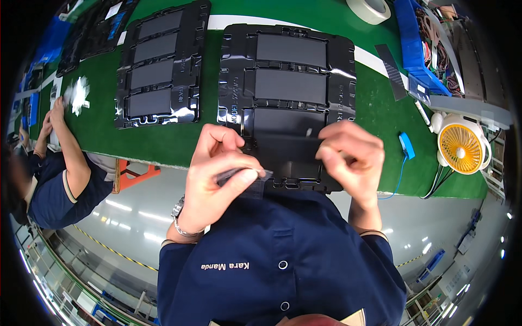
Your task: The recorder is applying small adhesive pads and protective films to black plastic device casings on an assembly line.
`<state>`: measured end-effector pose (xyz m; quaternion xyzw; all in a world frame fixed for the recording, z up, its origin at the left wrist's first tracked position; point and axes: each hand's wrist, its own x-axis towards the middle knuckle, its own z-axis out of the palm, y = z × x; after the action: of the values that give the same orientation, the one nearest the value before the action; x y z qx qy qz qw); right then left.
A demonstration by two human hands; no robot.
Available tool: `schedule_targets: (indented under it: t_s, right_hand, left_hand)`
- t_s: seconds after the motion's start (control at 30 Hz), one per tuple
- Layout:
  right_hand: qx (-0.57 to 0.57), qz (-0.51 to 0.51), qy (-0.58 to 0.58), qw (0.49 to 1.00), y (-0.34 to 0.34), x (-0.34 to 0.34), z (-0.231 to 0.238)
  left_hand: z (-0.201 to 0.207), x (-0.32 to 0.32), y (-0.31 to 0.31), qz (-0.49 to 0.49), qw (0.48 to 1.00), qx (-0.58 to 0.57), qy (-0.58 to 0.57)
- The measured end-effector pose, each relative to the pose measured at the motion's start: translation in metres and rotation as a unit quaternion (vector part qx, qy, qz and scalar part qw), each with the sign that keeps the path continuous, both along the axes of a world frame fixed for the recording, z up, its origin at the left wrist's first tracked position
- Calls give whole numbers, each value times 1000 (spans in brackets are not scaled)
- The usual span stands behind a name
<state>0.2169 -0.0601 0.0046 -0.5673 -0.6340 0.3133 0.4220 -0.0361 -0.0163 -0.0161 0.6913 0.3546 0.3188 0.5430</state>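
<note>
My left hand (220, 174) pinches a thin clear film strip (255, 176) between thumb and fingers, close to my chest. My right hand (353, 157) grips the right end of a flat dark rectangular panel (283, 149), held just above the near edge of a black moulded tray (288, 98). The tray holds several dark panels in separate pockets. The film seems to lead off the panel's left end.
A second black tray (160, 65) with dark panels lies to the left on the green belt (179, 138). Another person's arm (68, 149) rests at the far left. A small orange fan (461, 148), blue bin (413, 49), tape roll (370, 8) and blue clip with cord (406, 145) are to the right.
</note>
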Motion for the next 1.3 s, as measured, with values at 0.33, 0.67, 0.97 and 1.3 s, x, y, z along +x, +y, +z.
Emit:
schedule_targets:
  t_s: [0.33, 0.67, 0.97, 1.3]
  right_hand:
    - [85, -92, 42, 991, 10, -16, 12]
    - [4, -23, 119, 993, 10, -25, 8]
    - [19, -64, 76, 995, 17, -23, 12]
    - [-97, -26, 162, 982, 15, -28, 8]
  left_hand:
    - [1, 19, -7, -32, 970, -175, -163]
    - [11, 33, -15, -12, 945, -236, -227]
    - [14, 34, -15, 0, 973, -182, -139]
    - [14, 36, -18, -8, 973, -179, -145]
